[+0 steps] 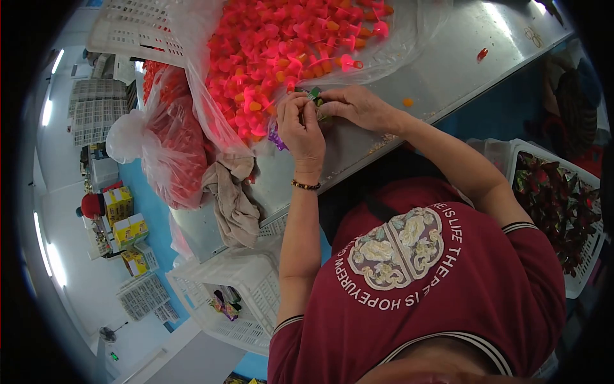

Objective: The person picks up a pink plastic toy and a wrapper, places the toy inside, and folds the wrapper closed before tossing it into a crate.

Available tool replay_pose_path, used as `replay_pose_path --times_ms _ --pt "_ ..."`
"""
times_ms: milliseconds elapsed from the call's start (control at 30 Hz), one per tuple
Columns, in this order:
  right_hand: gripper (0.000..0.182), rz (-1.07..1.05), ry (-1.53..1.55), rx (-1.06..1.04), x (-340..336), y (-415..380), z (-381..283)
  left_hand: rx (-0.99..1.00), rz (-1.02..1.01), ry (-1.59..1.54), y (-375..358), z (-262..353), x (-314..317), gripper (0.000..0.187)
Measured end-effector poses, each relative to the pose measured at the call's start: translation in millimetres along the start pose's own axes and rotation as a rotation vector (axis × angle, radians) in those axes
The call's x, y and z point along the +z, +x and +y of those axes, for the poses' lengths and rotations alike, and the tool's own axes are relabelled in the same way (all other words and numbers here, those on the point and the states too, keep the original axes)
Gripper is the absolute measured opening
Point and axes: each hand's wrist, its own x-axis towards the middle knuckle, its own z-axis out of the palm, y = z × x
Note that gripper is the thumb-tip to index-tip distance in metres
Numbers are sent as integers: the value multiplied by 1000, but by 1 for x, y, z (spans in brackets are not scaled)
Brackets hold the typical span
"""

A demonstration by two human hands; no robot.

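Note:
Both of my hands meet over the metal table (441,70), at the near edge of a big pile of pink and orange plastic pieces (275,51) on clear plastic. My left hand (300,128), with a beaded bracelet at the wrist, has its fingers bent around a small green item (315,95) with shiny wrapping. From the right, my right hand (358,107) pinches the same item. Its details are mostly hidden by my fingers. A bit of purple foil (276,137) shows beside my left hand.
A knotted bag of red pieces (179,153) and a beige cloth (231,198) lie left. White crates stand below the table (256,288) and at right, the latter holding dark red wrapped items (556,205). A red piece (482,55) and rubber bands (533,37) lie farther right.

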Motion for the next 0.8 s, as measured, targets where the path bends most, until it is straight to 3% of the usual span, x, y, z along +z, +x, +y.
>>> replay_pose_path --times_ms 33,100,133,167,200,233,300,333,367,400,467,533,600,667,700,767,800 --pt "21 3 -3 2 -2 -1 -2 -45 -37 -54 0 1 0 4" --pt "21 78 -586 -50 -7 0 -11 -84 -74 -109 3 8 -4 4" --pt "21 84 -594 -50 -14 0 -17 -29 -65 -132 5 13 -4 5" --pt "18 153 -696 -219 -22 -2 -30 19 -59 -154 6 20 -6 6" --pt "17 218 -793 -381 -30 -6 -46 -54 30 -303 9 25 -13 8" --pt "17 225 -809 -368 -47 -10 -73 -121 119 -461 15 25 -19 10" --pt "19 -126 89 -286 -81 -39 -122 -231 208 -478 17 2 -35 9" --pt "15 -47 -52 -447 -87 -36 -101 -223 198 -231 15 -2 -36 11" --pt "13 24 -230 -593 -95 -25 -73 -312 169 -211 10 -2 -31 12" --pt "11 179 -1148 -384 -94 -23 -68 -259 75 -148 4 -18 -27 13" --pt "12 204 -1014 -245 -98 -53 -87 -58 -46 -15 -6 -8 -14 13" --pt "13 227 -910 -128 -111 -74 -101 -55 -103 -75 -15 -23 -6 13" --pt "17 531 -1018 -215 -136 -102 -67 2 -182 -57 -21 -27 0 13" --pt "21 664 -906 -43 -157 -159 -52 58 -226 -23 -21 -33 3 12" --pt "23 632 -834 201 -171 -191 -50 77 -268 22 -24 -37 2 12" --pt "25 960 -934 223 -187 -266 -52 123 -326 81 -27 -36 1 12" --pt "25 1143 -1014 373 -194 -304 -58 128 -334 73 -28 -34 0 12"
